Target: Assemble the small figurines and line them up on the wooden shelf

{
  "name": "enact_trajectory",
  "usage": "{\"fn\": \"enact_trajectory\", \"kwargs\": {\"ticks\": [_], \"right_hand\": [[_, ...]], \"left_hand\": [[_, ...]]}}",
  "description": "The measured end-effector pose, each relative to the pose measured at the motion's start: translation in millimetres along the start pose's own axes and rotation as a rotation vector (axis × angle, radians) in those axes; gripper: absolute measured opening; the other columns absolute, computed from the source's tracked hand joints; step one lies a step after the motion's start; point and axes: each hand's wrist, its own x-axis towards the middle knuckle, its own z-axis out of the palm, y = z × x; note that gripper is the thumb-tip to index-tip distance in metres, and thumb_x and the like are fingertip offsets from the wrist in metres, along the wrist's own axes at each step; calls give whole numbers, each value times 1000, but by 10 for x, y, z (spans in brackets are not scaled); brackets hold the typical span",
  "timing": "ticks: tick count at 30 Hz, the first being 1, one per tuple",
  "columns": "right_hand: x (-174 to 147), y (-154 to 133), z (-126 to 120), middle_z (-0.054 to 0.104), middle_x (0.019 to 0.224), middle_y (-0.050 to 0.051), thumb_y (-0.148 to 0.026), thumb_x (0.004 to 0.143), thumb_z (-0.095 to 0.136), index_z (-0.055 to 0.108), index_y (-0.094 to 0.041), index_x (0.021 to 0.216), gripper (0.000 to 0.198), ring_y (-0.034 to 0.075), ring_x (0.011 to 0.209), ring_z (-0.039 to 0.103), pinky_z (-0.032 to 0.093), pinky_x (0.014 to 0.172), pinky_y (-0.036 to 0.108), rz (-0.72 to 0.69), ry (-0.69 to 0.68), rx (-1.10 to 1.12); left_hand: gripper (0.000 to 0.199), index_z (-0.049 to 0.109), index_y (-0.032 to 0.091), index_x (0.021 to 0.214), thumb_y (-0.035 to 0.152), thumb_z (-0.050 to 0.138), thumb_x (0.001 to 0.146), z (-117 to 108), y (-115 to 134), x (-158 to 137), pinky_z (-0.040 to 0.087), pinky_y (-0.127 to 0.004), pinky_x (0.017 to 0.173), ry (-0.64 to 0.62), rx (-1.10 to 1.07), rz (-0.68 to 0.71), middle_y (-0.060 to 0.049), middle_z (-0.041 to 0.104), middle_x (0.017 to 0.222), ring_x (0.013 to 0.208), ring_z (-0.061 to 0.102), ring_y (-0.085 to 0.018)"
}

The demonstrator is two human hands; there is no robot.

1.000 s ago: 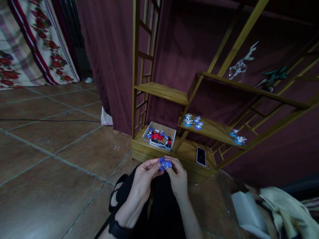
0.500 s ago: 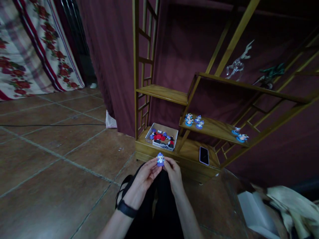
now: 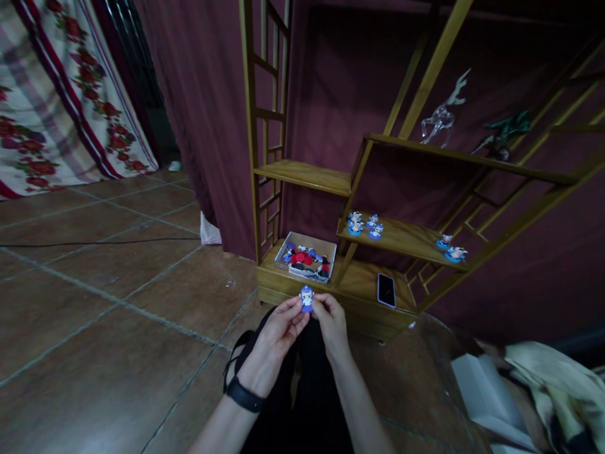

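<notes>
A small purple-and-white figurine [image 3: 307,299] is held upright on the near side of the open box [image 3: 309,275], pinched between the left hand [image 3: 284,325] and the right hand [image 3: 332,321], with the grip of both clamped on its sides. Should the pressure of either hand be eased unevenly, the small piece could be squeezed out and lost to the tiled floor [image 3: 165,296] in front of the box. If the box were bumped by a low reach, the jumbled pieces [image 3: 301,257] inside might be scattered over the bottom shelf [image 3: 358,280]. Above and right of the box, 4 standing figurines [image 3: 375,231] are grouped closely on a raised shelf [image 3: 407,243], where 1 could be toppled against another by a brushing sleeve or finger. Dark printing is carried on the box's near wall, but no brand, label or word can be read.
</notes>
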Motion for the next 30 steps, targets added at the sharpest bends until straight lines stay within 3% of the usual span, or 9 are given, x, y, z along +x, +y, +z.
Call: {"fn": "enact_trajectory", "kwargs": {"ticks": [7,14,23,27,30], "right_hand": [[4,98,-86,66,85,3,-33,69,63,66,-19,79,17,16,79,60,49,69,28,129,-8,183],[-28,25,-116,66,93,4,-36,71,62,66,-20,84,21,19,86,61,49,75,31,124,-17,194],[-72,-54,-130,66,100,5,-34,74,61,66,-21,93,24,22,98,59,46,88,37,42,-34,163],[-124,-133,-123,66,104,7,-39,76,58,68,-19,92,27,23,101,58,46,89,40,67,-26,282],[-158,-159,-117,65,107,7,-39,74,62,67,-20,96,30,23,101,59,49,86,40,67,-40,249]], "left_hand": [[16,61,10,84,0,60,72,10,-36,43,55,-23,61,14,18,-24,-8,67,74,60,64,-12],[16,62,10,86,1,61,72,-15,-39,66,54,-21,66,-52,3,-33,-7,67,77,65,65,-11],[41,59,16,102,5,70,64,34,-74,-16,53,-34,76,-54,162,245,-4,69,79,73,66,-15],[37,63,12,97,12,73,61,92,-66,-43,51,-30,77,-54,219,345,-8,70,85,76,65,-15],[32,67,12,92,15,73,61,125,-57,-63,50,-29,77,-29,309,447,-8,70,88,77,64,-16]]}}
